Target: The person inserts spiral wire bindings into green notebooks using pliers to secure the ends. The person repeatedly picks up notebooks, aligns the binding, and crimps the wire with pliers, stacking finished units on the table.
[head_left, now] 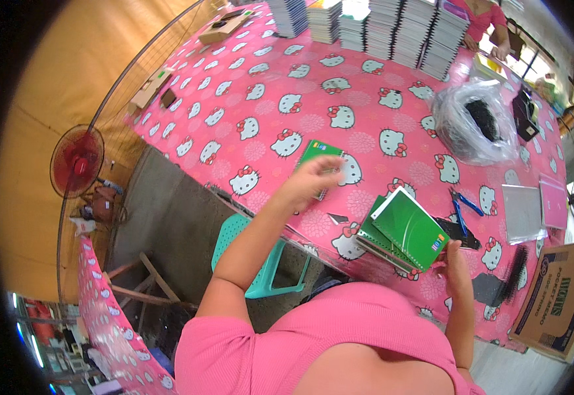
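Note:
My left hand [316, 179] is over a small green spiral notebook [314, 150] that lies on the table and is partly hidden beneath it. Its fingers are stretched out and slightly blurred, with nothing seen between them. Nearer my body, several green notebooks [374, 232] lie in a small pile. A top green notebook [413, 227] sits askew on this pile, and my right hand [456, 268] grips its right corner, thumb at the edge. Part of the right fingers is hidden. Blue-handled pliers [459, 212] lie just beyond that pile, beside a black item [461, 233].
Tall stacks of spiral notebooks [379, 29] line the table's [234, 155] far side. A clear plastic bag [454, 131] holds black coils. At right are black binding coils [516, 273] and a cardboard box [556, 296]. A teal stool [270, 270] stands at left. Another person's hand [499, 51] shows far right.

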{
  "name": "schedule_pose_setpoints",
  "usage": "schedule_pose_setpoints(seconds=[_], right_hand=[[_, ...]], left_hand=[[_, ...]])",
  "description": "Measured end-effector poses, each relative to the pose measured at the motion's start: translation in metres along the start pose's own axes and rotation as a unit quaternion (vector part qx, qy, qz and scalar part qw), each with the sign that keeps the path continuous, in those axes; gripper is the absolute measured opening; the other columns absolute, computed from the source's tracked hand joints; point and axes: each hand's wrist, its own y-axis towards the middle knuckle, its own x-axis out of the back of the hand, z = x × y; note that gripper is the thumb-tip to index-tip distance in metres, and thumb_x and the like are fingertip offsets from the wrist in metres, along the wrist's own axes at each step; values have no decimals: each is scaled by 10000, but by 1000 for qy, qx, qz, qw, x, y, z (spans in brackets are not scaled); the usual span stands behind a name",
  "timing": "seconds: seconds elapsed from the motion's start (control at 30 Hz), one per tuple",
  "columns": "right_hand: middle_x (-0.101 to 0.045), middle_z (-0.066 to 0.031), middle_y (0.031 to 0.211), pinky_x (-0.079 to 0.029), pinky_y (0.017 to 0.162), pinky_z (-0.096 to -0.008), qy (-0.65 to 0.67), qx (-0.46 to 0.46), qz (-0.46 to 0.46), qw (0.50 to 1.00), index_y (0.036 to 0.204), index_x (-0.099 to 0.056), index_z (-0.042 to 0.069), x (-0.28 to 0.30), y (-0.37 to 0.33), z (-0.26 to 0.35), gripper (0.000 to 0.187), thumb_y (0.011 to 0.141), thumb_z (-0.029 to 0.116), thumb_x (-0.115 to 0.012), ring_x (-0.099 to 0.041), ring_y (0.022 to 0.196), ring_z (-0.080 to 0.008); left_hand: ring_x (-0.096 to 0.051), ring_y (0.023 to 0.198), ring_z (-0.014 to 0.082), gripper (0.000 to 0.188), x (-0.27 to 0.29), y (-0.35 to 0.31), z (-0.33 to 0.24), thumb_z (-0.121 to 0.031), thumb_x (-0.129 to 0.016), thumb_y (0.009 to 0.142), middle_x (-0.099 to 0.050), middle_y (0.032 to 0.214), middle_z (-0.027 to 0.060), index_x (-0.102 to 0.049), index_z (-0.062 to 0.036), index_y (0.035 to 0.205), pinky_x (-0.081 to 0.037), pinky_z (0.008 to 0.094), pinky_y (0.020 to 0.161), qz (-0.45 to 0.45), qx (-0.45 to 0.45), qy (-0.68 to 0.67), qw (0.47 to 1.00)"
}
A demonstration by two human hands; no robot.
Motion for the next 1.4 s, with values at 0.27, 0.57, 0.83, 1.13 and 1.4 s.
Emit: schedule_pose_setpoints(seconds=[0.27, 0.57, 0.83, 1.13, 1.4], right_hand=[[-625, -62, 1086, -465, 821, -293, 1, 52, 34, 998, 1216, -557, 2, -48, -12, 21, 455, 900, 308, -672, -583, 947, -139], [-599, -99, 1151, -552, 790, -343, 93, -20, 74, 993, 1305, -451, 10, -29, -3, 24, 512, 944, 346, -589, -627, 982, -194], [-593, -108, 1183, -554, 803, -372, 125, -10, 51, 991, 1308, -451, 29, -31, -11, 21, 488, 933, 298, -610, -631, 1001, -218], [-604, -109, 1161, -551, 783, -351, 168, 10, 43, 985, 1283, -472, 12, -29, -14, 19, 465, 911, 236, -638, -635, 985, -214], [-612, -113, 1160, -544, 822, -365, 188, 68, 26, 979, 1270, -483, -9, -12, -35, 18, 495, 866, 192, -686, -632, 1002, -223]], left_hand=[[-590, 813, 74, 630, -68, -3, 59, -204, -704, 868, -600, 1159, 63, -400, -53, 1398, -445, 191, 559, 114, 62, -155, 979], [-524, 751, 34, 583, -59, -1, 50, -152, -724, 815, -598, 1130, 25, -492, -109, 1348, -341, 186, 492, 177, 98, -46, 978], [-564, 730, 10, 608, -49, -4, 65, -97, -769, 755, -658, 1082, 49, -503, -9, 1294, -330, 163, 441, 140, 91, -162, 973], [-624, 744, 86, 511, -78, 7, 67, -96, -798, 740, -664, 984, 101, -547, 17, 1171, -441, 189, 499, 82, 52, -58, 994], [-571, 1058, 174, 621, -69, 2, 68, -231, -792, 783, -559, 1226, 152, -494, -20, 1285, -479, 300, 867, -142, -147, 156, 966]])
